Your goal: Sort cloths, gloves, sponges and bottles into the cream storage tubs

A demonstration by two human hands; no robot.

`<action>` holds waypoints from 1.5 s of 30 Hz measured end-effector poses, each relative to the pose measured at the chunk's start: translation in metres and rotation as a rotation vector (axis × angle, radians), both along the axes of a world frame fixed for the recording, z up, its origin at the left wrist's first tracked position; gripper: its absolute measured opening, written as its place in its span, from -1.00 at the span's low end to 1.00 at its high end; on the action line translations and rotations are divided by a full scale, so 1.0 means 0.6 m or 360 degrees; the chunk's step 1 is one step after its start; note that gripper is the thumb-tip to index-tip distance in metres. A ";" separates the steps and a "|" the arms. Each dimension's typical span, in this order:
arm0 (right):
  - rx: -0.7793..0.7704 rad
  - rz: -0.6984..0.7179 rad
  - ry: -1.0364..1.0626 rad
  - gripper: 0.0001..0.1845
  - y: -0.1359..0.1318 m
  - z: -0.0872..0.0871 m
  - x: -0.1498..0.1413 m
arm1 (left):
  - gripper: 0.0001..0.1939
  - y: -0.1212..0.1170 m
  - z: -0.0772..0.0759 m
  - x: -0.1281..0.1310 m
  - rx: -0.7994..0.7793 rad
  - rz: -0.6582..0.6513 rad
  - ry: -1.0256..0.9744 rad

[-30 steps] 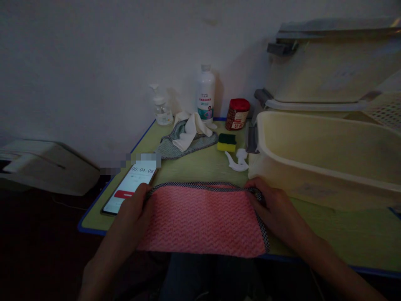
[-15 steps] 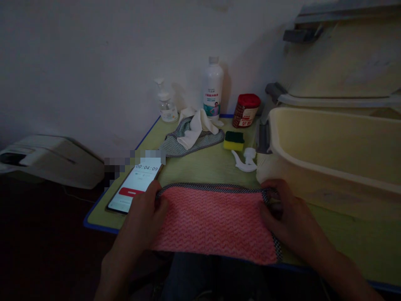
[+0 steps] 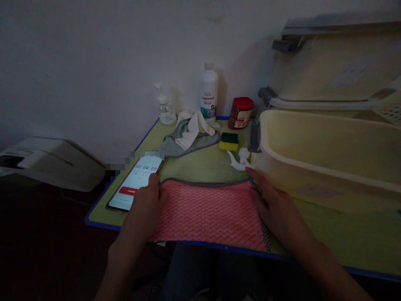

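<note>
A pink textured cleaning cloth [image 3: 206, 213] with a black-and-white checked border lies spread out at the table's front edge. Its left edge is under my left hand [image 3: 144, 209], with the thumb on the cloth and the other fingers closed around the edge, partly hidden. My right hand [image 3: 275, 207] rests at the cloth's right edge. Its index finger stretches past the top corner, close to a white spray trigger head [image 3: 239, 160], and its thumb lies apart on the cloth.
A phone [image 3: 133, 184] showing a timer lies left. Behind are a grey-green cloth [image 3: 188, 146] under white fabric [image 3: 189, 133], a yellow-green sponge [image 3: 229, 142], a pump bottle [image 3: 166, 113], a white bottle [image 3: 209, 92] and a red-lidded container [image 3: 240, 113]. A cream bin [image 3: 328, 161] stands right.
The pink cloth has come down flatter onto the table. My right hand has shifted left, and its index finger has straightened out. My left hand stays at the left edge.
</note>
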State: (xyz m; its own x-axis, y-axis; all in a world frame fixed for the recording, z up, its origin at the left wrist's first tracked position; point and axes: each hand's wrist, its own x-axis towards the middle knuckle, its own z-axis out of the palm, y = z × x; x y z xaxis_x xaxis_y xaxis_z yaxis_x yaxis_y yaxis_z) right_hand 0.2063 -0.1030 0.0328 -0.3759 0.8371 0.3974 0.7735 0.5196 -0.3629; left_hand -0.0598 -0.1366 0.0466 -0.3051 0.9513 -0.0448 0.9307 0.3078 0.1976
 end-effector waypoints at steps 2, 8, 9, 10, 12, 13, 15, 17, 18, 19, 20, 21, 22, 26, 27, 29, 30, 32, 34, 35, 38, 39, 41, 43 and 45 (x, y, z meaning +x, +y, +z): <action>0.0024 -0.0003 0.0017 -0.56 -0.001 -0.002 0.003 | -0.91 0.000 0.002 0.001 -0.0012 0.0017 0.0017; 0.0010 -0.0024 0.0020 -0.57 -0.003 -0.001 0.003 | -0.90 0.001 0.005 0.008 -0.0112 -0.0117 0.0214; 0.0007 -0.0027 0.0020 -0.57 -0.003 -0.002 0.002 | -0.89 0.002 0.005 0.010 -0.0126 -0.0138 0.0237; 0.0004 -0.0029 0.0013 -0.57 -0.003 -0.003 0.002 | -0.88 0.002 0.006 0.012 -0.0143 -0.0151 0.0259; 0.0032 -0.0017 -0.0015 -0.57 -0.004 -0.005 0.001 | -0.85 0.001 0.007 0.017 -0.0200 -0.0160 0.0293; 0.0060 -0.0009 -0.0034 -0.57 -0.005 -0.005 0.001 | -0.83 0.001 0.009 0.019 -0.0227 -0.0163 0.0308; 0.0136 -0.0013 -0.0056 -0.59 -0.009 -0.006 0.002 | -0.80 -0.001 0.012 0.022 -0.0261 -0.0151 0.0333; 0.0239 -0.0043 -0.0032 -0.64 -0.016 -0.006 0.005 | -0.76 -0.004 0.016 0.023 -0.0263 -0.0134 0.0345; 0.0316 -0.0067 -0.0002 -0.66 -0.019 -0.006 0.006 | -0.73 -0.006 0.018 0.023 -0.0244 -0.0118 0.0354; 0.0419 -0.0089 0.0042 -0.69 -0.023 -0.005 0.008 | -0.70 -0.008 0.020 0.023 -0.0198 -0.0097 0.0366; 0.0528 -0.0099 0.0090 -0.72 -0.026 -0.004 0.009 | -0.66 -0.011 0.021 0.022 -0.0118 -0.0088 0.0387; 0.0630 -0.0085 0.0128 -0.74 -0.029 -0.003 0.010 | -0.64 -0.015 0.021 0.022 -0.0007 -0.0101 0.0413; 0.0708 -0.0042 0.0159 -0.75 -0.031 -0.002 0.011 | -0.62 -0.019 0.020 0.021 0.0132 -0.0137 0.0438; 0.0674 0.0328 0.0182 -0.76 -0.032 0.003 0.005 | -0.69 -0.034 0.003 0.033 0.0671 -0.0447 0.0303; 0.0624 0.0413 0.0157 -0.76 -0.032 0.003 0.002 | -0.70 -0.035 -0.005 0.040 0.0732 -0.0537 0.0225; 0.0509 0.0535 0.0059 -0.72 -0.030 0.000 -0.003 | -0.66 -0.036 -0.023 0.055 0.0711 -0.0724 0.0112; 0.0450 0.0576 -0.0004 -0.69 -0.030 -0.001 -0.005 | -0.63 -0.035 -0.032 0.061 0.0657 -0.0800 0.0087; 0.0306 0.0623 -0.0142 -0.63 -0.029 -0.006 -0.009 | -0.58 -0.031 -0.047 0.068 0.0533 -0.0903 0.0083; 0.0157 0.0645 -0.0279 -0.58 -0.029 -0.009 -0.011 | -0.54 -0.029 -0.055 0.069 0.0451 -0.0949 0.0120; 0.0095 0.0665 -0.0350 -0.54 -0.028 -0.010 -0.011 | -0.53 -0.028 -0.057 0.067 0.0427 -0.0953 0.0148; -0.0012 0.0724 -0.0544 -0.42 -0.028 -0.008 -0.012 | -0.51 -0.031 -0.053 0.055 0.0396 -0.0895 0.0223; -0.0025 0.0733 -0.0592 -0.39 -0.028 -0.006 -0.012 | -0.51 -0.032 -0.051 0.051 0.0398 -0.0868 0.0233; -0.0029 0.0729 -0.0657 -0.38 -0.028 -0.003 -0.011 | -0.47 -0.037 -0.049 0.042 0.0413 -0.0820 0.0231; -0.0021 0.0727 -0.0686 -0.37 -0.029 0.000 -0.011 | -0.43 -0.042 -0.049 0.035 0.0427 -0.0778 0.0228; -0.0017 0.0723 -0.0686 -0.37 -0.029 -0.001 -0.010 | -0.40 -0.048 -0.053 0.028 0.0441 -0.0724 0.0249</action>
